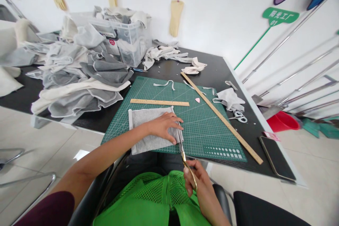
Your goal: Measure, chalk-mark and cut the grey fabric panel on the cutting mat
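Note:
A grey piece of fabric [143, 132] lies flat on the green cutting mat [164, 93] near its front edge. My left hand [164, 127] rests on the right part of the fabric, fingers spread, pressing it to the mat. In my right hand [198, 180] is a pair of gold-handled scissors [183, 155], with my fingers through the handles. Their blades reach into the fabric's right edge, just beside my left fingertips. Behind the fabric lies a short wooden ruler [159, 102]. A long wooden ruler [219, 114] crosses the mat's right side at a slant.
Heaped grey fabric [79, 63] and a clear plastic bin [129, 37] occupy the table's left and back. At right are white-handled scissors [240, 117], fabric scraps [230, 99] and a phone [277, 157]. A red bucket [283, 122] stands beyond the table's right edge.

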`<state>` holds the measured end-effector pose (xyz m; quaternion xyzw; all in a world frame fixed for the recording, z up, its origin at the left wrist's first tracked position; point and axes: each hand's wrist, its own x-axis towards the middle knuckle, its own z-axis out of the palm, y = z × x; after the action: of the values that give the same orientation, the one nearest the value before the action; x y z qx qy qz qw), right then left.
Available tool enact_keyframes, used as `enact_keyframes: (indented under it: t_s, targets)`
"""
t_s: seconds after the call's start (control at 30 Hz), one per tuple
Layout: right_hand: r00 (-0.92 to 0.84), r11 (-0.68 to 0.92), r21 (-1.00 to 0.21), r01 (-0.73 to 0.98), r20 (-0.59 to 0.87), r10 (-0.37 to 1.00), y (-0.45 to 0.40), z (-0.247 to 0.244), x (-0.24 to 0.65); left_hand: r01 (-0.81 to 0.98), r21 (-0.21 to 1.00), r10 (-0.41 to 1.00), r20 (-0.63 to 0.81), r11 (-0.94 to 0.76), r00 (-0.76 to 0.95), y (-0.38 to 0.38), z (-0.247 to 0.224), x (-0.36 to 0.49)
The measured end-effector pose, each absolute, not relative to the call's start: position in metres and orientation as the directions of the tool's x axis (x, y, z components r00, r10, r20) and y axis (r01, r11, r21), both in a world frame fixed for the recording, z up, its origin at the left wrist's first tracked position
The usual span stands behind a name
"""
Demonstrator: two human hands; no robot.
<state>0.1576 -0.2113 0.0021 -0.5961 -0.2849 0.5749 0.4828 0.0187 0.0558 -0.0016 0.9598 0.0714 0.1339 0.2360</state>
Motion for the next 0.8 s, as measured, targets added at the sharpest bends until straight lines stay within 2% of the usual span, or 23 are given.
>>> enact_keyframes:
  t_s: [0.8]
  targets:
    - [0.169, -0.387, -0.900, -0.198, -0.420, 0.891, -0.2100, 0.0042, 0.1541, 0.071, 0.473, 0.197, 0.221, -0.878, 0.955, 0.0561, -0.0011, 0.0185]
